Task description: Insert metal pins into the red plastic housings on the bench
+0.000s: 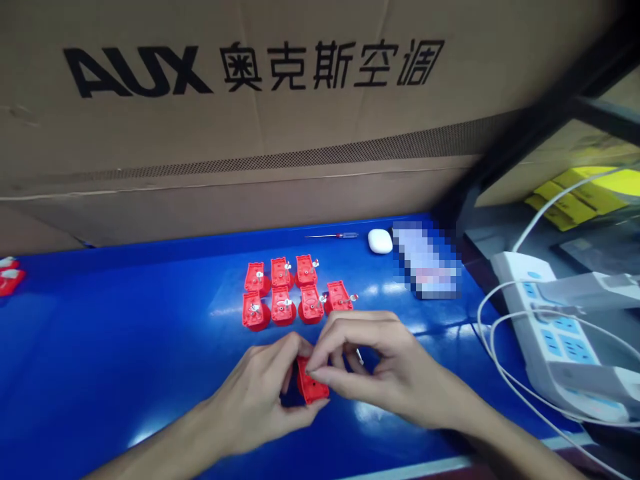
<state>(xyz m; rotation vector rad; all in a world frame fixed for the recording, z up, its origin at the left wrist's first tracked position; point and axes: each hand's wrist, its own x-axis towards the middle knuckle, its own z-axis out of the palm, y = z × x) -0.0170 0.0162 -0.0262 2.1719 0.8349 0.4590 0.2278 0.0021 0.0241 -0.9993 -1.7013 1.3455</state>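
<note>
Near the front of a blue workbench [100,347], the left hand [250,393] and right hand [380,367] close together on a red plastic housing [314,383], its long axis slanting far left to near right, with seven matching housings [283,307] just beyond

Pinching a slightly tilted red plastic housing [313,380] between left hand [255,393] and right hand [370,367], with a thin pale pin [359,357] showing just beyond the right fingers [325,353].
</note>
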